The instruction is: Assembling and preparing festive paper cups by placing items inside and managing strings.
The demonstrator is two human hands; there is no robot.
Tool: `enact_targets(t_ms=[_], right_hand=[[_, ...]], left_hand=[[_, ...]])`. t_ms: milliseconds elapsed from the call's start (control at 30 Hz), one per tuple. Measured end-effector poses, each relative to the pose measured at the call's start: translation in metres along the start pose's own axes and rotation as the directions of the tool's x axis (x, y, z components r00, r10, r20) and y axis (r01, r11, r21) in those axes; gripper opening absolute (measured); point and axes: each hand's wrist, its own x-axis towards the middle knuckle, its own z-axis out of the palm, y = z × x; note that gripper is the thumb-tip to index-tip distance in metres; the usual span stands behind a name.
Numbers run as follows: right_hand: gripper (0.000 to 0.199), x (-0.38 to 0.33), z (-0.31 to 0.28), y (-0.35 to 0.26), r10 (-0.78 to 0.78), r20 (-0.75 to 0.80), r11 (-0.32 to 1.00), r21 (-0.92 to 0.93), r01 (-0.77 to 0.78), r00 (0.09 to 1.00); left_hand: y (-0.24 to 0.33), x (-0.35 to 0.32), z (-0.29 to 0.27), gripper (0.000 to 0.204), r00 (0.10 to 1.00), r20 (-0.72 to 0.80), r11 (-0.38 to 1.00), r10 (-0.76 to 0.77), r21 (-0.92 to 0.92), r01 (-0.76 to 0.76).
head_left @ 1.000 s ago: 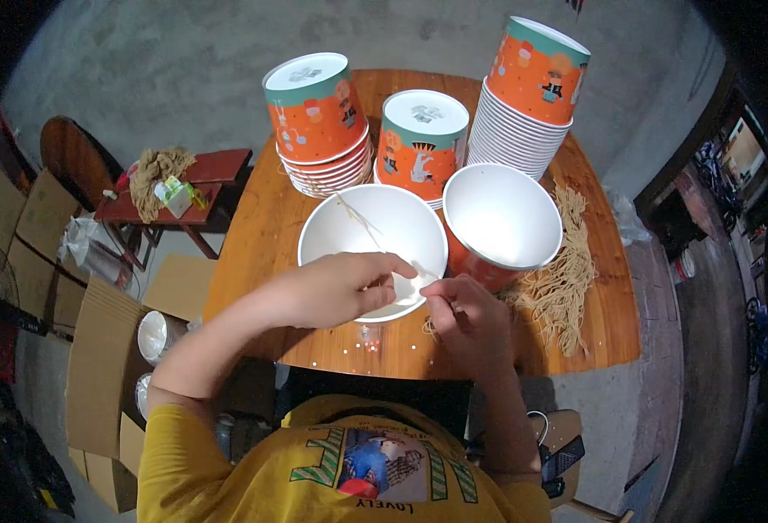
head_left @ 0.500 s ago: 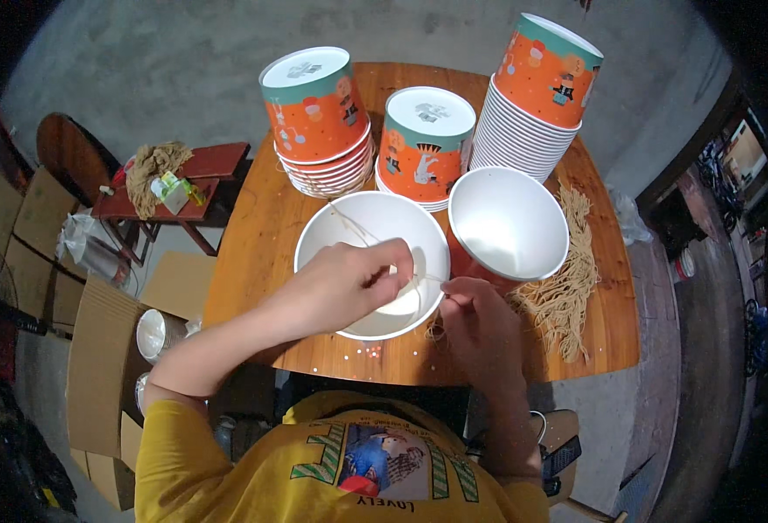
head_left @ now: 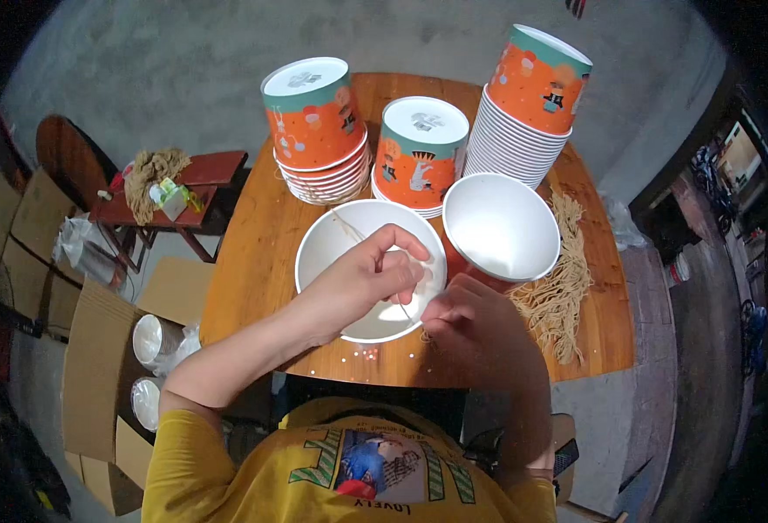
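Note:
Below my hands a round paper bucket (head_left: 319, 240) stands mouth up, its white inside showing. My left hand (head_left: 367, 275) is over its mouth, fingers curled and pinched on a thin tan string (head_left: 407, 312). At the bucket's near right rim my right hand (head_left: 480, 327) is closed, thumb and finger pinching the same string. More string lies over the far left rim. What the curled fingertips hold beyond this is hidden. A second upright bucket (head_left: 502, 222), white inside, stands to the right. Beside it lies a loose bundle of tan strings (head_left: 558, 292).
Upside-down orange and green buckets stand in a left stack (head_left: 314, 122), a middle stack (head_left: 421, 161) and a tall right stack (head_left: 532, 105) on the wooden table (head_left: 249, 288). Small pale and red bits (head_left: 371, 355) lie near its front edge. An open carton (head_left: 96, 383) holds wrapped white buckets.
My right hand has moved left and a little down, closer to my left hand. My left hand has shifted slightly right, its fingers curled differently. The whole view has tilted slightly.

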Motion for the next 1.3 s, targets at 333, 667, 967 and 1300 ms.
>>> enact_targets(t_ms=[333, 667, 967, 1300], right_hand=[[0.010, 0.029, 0.010, 0.012, 0.104, -0.054, 0.855, 0.516, -0.061, 0.993], [0.008, 0.024, 0.014, 0.014, 0.199, -0.161, 0.869, 0.485, -0.098, 0.967], [0.018, 0.002, 0.019, 0.013, -0.105, -0.213, 0.994, -0.035, 0.100, 0.971], [0.016, -0.006, 0.033, 0.018, -0.013, -0.263, 1.000, -0.015, 0.010, 0.965]], left_hand=[[-0.002, -0.006, -0.003, 0.018, 0.984, 0.129, 0.988, -0.126, 0.109, 0.112], [0.004, -0.011, -0.008, 0.013, 0.955, 0.223, 0.980, -0.195, 0.009, 0.198], [-0.002, -0.007, -0.014, 0.012, 0.939, 0.275, 0.969, -0.204, -0.076, 0.233], [-0.003, -0.010, -0.011, 0.013, 0.968, 0.175, 0.982, -0.181, -0.022, 0.188]])
